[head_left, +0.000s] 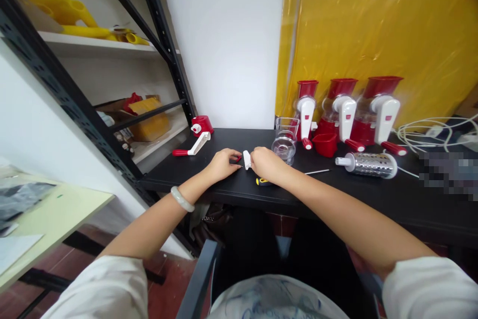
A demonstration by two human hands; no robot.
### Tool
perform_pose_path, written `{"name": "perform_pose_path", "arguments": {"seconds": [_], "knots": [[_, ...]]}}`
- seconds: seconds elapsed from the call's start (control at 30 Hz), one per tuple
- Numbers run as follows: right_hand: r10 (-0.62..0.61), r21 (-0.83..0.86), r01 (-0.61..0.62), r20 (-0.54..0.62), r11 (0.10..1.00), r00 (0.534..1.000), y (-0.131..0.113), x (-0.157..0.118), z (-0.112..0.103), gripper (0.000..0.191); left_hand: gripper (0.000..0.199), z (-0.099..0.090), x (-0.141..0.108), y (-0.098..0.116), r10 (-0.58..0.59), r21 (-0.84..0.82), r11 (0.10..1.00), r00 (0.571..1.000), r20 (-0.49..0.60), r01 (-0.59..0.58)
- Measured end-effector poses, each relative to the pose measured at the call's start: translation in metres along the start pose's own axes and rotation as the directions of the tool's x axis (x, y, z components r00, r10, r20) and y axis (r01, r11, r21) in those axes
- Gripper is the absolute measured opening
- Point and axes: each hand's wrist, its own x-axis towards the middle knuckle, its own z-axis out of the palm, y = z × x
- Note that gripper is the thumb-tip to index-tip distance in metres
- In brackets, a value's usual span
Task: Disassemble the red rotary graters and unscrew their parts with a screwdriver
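My left hand (224, 163) pinches a small red piece (238, 159) between thumb and fingers, just left of a white plastic part (247, 159). That white part is gripped in my closed right hand (268, 163); its far end is hidden by my fingers. Under the right wrist lies a screwdriver (263, 181) with a yellow and black handle, its shaft pointing right. A clear plastic grater housing (285, 145) stands just behind the right hand. Farther left rests a white crank (199, 144) with a red handle, against a red base part (202, 124).
Three red and white rotary graters (306, 110) stand along the back right of the black table (224, 187). In front are a red hopper (324, 145) and a metal grater drum (369, 164). White cables (421, 132) lie at the right; a black-framed shelf (164, 45) rises at left.
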Motion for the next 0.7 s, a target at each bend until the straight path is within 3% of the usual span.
{"name": "perform_pose_path", "arguments": {"seconds": [0.1,0.2,0.37,0.53,0.63,0.7], "knots": [[0.042,-0.02,-0.042,-0.047,0.999,0.998,-0.001,0.0,-0.012,0.019,0.05,0.0,0.009,-0.001,-0.032,-0.028,0.999,0.998,0.059,0.034],[0.051,-0.024,-0.055,-0.126,0.998,0.991,0.001,0.005,-0.032,0.016,0.042,0.003,0.017,0.001,-0.035,-0.025,0.999,0.995,0.092,0.038],[-0.064,0.051,0.076,-0.208,0.996,0.976,0.009,0.046,-0.054,0.016,0.03,0.021,0.024,0.012,-0.014,-0.041,0.999,0.995,0.098,0.018],[-0.177,0.172,0.185,-0.059,0.968,0.982,0.016,0.109,-0.033,0.012,0.027,0.029,0.014,0.026,0.099,-0.039,0.995,0.992,0.077,-0.096],[-0.173,0.199,0.178,-0.039,0.964,0.984,0.021,0.128,-0.014,0.015,0.022,0.008,-0.002,0.021,0.143,0.058,0.988,0.99,0.008,-0.143],[-0.201,0.225,0.203,-0.031,0.953,0.979,0.023,0.13,-0.005,0.015,0.019,-0.015,-0.011,0.007,0.076,0.126,0.99,0.995,-0.068,-0.067]]}}
